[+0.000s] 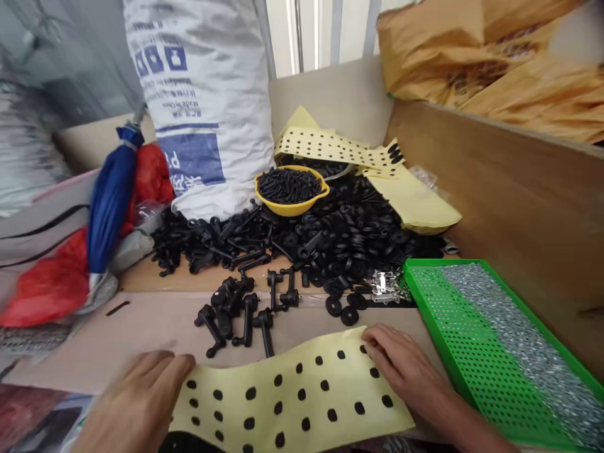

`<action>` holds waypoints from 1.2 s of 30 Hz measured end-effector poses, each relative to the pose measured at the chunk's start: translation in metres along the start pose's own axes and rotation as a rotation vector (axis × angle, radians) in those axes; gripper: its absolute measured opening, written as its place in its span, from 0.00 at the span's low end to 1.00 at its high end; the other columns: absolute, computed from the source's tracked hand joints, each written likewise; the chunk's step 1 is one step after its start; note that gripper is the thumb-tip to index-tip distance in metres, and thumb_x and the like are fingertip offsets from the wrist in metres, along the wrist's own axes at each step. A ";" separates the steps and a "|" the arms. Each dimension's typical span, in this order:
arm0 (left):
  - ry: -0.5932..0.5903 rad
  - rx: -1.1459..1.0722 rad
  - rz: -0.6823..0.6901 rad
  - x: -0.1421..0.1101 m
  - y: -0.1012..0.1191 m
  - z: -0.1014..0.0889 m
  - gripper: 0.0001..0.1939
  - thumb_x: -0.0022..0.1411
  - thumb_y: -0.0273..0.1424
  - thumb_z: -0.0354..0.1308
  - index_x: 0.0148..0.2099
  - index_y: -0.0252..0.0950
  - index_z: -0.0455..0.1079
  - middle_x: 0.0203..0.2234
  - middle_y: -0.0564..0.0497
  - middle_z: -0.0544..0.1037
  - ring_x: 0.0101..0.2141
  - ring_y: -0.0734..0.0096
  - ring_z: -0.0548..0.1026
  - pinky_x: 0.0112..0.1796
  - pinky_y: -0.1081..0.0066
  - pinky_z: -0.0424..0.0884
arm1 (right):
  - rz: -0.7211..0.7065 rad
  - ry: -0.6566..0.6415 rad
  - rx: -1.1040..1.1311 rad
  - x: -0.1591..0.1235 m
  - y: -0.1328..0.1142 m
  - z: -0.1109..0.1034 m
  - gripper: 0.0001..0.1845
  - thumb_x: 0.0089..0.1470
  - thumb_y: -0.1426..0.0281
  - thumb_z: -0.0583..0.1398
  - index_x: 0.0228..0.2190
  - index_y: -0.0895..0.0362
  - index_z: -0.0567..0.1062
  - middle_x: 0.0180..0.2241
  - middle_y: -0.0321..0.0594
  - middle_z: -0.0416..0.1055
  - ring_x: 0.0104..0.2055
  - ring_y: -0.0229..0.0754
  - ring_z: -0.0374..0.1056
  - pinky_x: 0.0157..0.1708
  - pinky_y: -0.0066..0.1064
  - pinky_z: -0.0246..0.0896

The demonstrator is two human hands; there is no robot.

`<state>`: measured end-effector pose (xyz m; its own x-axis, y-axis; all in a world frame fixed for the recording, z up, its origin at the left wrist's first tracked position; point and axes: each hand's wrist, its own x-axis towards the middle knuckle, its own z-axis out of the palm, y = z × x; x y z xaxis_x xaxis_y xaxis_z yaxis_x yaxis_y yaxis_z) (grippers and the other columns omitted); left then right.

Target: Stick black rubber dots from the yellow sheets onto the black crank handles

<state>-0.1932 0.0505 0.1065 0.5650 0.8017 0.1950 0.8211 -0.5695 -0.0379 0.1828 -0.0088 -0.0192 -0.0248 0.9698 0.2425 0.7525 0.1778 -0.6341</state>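
Observation:
A yellow sheet with rows of black oval pads is stretched between my two hands at the front of the work surface. My left hand, slightly blurred, grips the sheet's left end with fingers closed. At its upper right corner my right hand pinches it, thumb and fingers together. Just beyond the sheet lie several black crank handles with round knobs. Black ring-shaped discs are to the right of them. The sheet hides part of the surface beneath it.
A green perforated tray with small metal parts stands at right, beside a wooden board. Behind are a heap of black parts, a yellow bowl, dotted sheets and a white sack. A blue umbrella leans at left.

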 end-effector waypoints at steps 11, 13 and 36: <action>-0.125 -0.001 -0.020 -0.007 0.000 0.037 0.15 0.63 0.26 0.42 0.33 0.38 0.71 0.25 0.49 0.74 0.27 0.66 0.70 0.30 0.69 0.63 | -0.008 0.112 0.102 -0.005 -0.001 0.005 0.11 0.62 0.67 0.51 0.27 0.53 0.64 0.30 0.37 0.68 0.34 0.42 0.67 0.35 0.33 0.62; -0.118 -0.019 -0.021 -0.007 0.001 0.038 0.15 0.64 0.27 0.42 0.33 0.38 0.71 0.25 0.49 0.73 0.27 0.66 0.71 0.30 0.69 0.63 | -0.069 0.147 -0.014 -0.008 -0.004 0.011 0.10 0.62 0.69 0.51 0.29 0.53 0.66 0.32 0.39 0.68 0.36 0.43 0.66 0.37 0.36 0.59; -0.167 -0.072 -0.073 -0.014 0.008 0.046 0.18 0.68 0.32 0.40 0.33 0.38 0.70 0.25 0.49 0.74 0.28 0.66 0.71 0.30 0.68 0.64 | -0.353 0.061 -0.375 -0.050 -0.009 0.011 0.11 0.61 0.70 0.53 0.43 0.58 0.71 0.46 0.49 0.73 0.51 0.51 0.64 0.54 0.47 0.50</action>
<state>-0.1905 0.0430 0.0586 0.5144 0.8570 0.0291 0.8560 -0.5152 0.0418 0.1699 -0.0566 -0.0340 -0.2904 0.8480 0.4434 0.8896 0.4099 -0.2014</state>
